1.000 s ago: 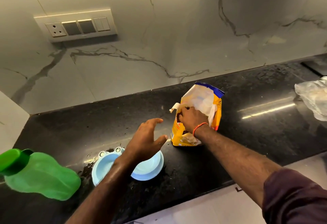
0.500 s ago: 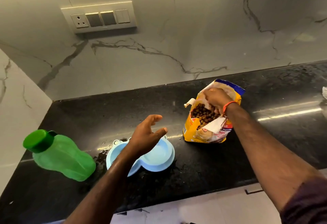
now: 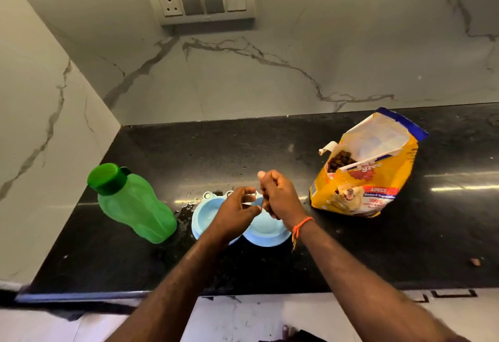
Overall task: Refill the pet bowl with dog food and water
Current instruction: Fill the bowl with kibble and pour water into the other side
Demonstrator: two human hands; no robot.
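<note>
Standing on the black counter [image 3: 189, 266] were the torn-open yellow bag [image 3: 378, 179] at right, a capped green bottle [image 3: 135, 206] at left, and between them the pale blue double bowl [image 3: 266, 227], under both hands. Food came first, it seemed: the right hand [image 3: 278, 197] hung over the bowl's right well, fingers [image 3: 266, 179] curled tight round a fistful of kibble [image 3: 266, 204]. Next they would need to loosen squarely above that well. The left hand [image 3: 236, 210] hovered half-open beside it, holding nothing. One stray kibble lay near the counter's front edge.
</note>
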